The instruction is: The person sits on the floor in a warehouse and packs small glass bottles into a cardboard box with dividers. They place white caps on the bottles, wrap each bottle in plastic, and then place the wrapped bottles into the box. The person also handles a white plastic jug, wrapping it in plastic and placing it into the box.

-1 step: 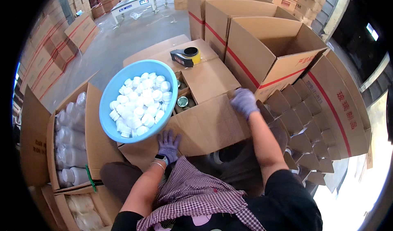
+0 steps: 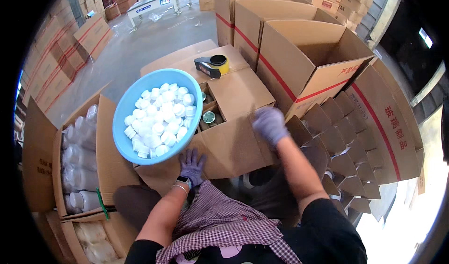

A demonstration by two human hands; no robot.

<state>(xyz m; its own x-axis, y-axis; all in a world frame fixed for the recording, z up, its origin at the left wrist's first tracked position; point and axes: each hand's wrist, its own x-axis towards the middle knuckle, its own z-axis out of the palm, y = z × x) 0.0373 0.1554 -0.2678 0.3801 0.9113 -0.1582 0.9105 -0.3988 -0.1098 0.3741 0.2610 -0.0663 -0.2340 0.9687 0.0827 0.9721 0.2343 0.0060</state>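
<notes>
- Grey floor (image 2: 121,49) spreads behind, with one white table (image 2: 152,7) at the far side.
- From my distant post I count three open boxes (image 2: 285,58) in a row, at upper right.
- One middle box (image 2: 241,91) lies just before the person's lap; its near flap (image 2: 229,147) is folded down over part of the top.
- Through the gap I can count two metal lids (image 2: 208,117), one of them partly hidden.
- One blue basin (image 2: 140,84) rests on the left part of this box; its white caps (image 2: 161,119) are piled too thickly for me to count.
- One tape dispenser (image 2: 213,66) lies on the far part.
- At left I see one carton (image 2: 114,156) with several white bottles (image 2: 80,156); at right, one set of cardboard dividers (image 2: 334,140).
- Left hand (image 2: 191,163), gloved: fingers spread wide, palm down on the flap beside the basin, grasping nothing.
- Right hand (image 2: 271,123), gloved: at the flap's right end, fingers blurred; I cannot tell if it is clenched, or grips the edge.
</notes>
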